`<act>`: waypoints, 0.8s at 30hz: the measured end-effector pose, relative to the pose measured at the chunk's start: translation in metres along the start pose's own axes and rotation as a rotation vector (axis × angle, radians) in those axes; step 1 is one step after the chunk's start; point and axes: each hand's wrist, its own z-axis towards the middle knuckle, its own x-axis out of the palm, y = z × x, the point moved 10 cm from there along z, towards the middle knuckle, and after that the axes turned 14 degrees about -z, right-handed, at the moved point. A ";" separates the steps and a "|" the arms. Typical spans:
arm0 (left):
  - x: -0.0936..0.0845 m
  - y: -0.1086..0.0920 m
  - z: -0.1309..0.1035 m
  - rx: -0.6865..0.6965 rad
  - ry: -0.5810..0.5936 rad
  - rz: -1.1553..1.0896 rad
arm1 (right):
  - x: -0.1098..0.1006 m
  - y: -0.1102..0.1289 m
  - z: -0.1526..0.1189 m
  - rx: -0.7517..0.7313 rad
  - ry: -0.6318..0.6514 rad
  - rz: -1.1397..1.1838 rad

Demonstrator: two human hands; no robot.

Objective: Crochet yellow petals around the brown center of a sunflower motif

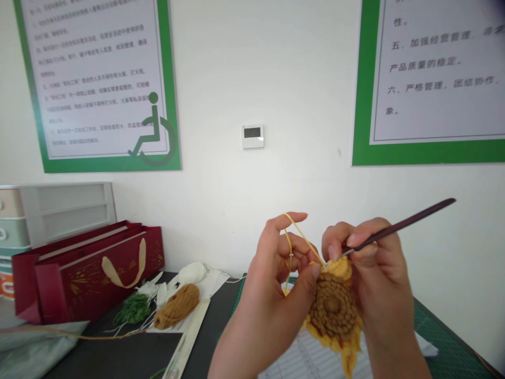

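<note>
A crocheted flower (pixel 334 308) with a round brown centre and yellow petals hangs upright between my hands. My left hand (pixel 276 289) pinches its upper left edge between thumb and fingers, and yellow yarn (pixel 302 231) loops over the raised index finger down to the top petal. My right hand (pixel 374 263) grips a crochet hook (pixel 410 217) with a dark purple handle. The hook's metal tip meets the yellow stitches at the flower's top, where the fine detail is too small to make out.
Brown yarn (pixel 177 306), green yarn (pixel 133 308) and white yarn (pixel 192 273) lie on the dark table to the left, beside a ruler (pixel 187 339). Behind them are a red gift bag (pixel 94 276) and drawers (pixel 13 231). Printed paper (pixel 311 360) and a green mat (pixel 445 331) lie below my hands.
</note>
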 end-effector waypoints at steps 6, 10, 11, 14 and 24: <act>-0.001 0.000 -0.003 0.005 0.003 0.089 | -0.002 0.008 0.002 -0.061 0.030 -0.075; -0.001 0.000 -0.004 0.014 -0.003 0.093 | -0.006 0.013 0.000 -0.100 -0.022 -0.122; -0.001 0.000 -0.003 0.010 -0.004 0.084 | -0.007 0.015 -0.001 -0.110 -0.039 -0.144; -0.001 0.001 -0.002 -0.003 -0.018 0.043 | -0.006 0.017 -0.004 -0.113 -0.064 -0.179; -0.005 0.001 0.003 0.000 -0.047 -0.019 | -0.006 0.013 -0.004 -0.068 -0.045 -0.199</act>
